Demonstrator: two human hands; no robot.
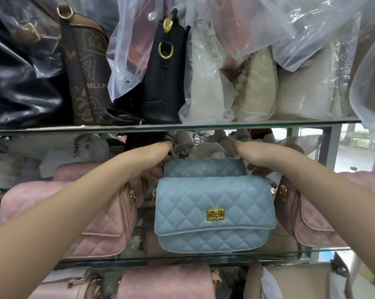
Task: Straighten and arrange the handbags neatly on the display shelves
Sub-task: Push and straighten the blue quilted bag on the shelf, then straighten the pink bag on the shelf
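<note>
We see two pale blue quilted handbags in the middle of a glass shelf (182, 258), soft padded leather stitched in diamonds. The near blue bag (214, 201) stands upright with a square gold clasp (215, 214) on its flap, and the far blue bag (203, 168) sits just behind it. Our left hand (158, 157) reaches to the left end of the far bag and our right hand (250, 155) to its right end. The fingers bend down beside it in shadow, so we cannot tell whether either hand really grips it. Two pink quilted bags (91, 212) stand on the left, one behind the other, and one more pink bag (316, 225) on the right. On the upper glass shelf (182, 126) are a brown printed bag (87, 72), a black pebbled bag (165, 83) with gold rings, and cream bags (206, 83) in crinkled clear plastic. A grey metal post (335, 145) carries the shelves at the right, with pale floor beyond.
</note>
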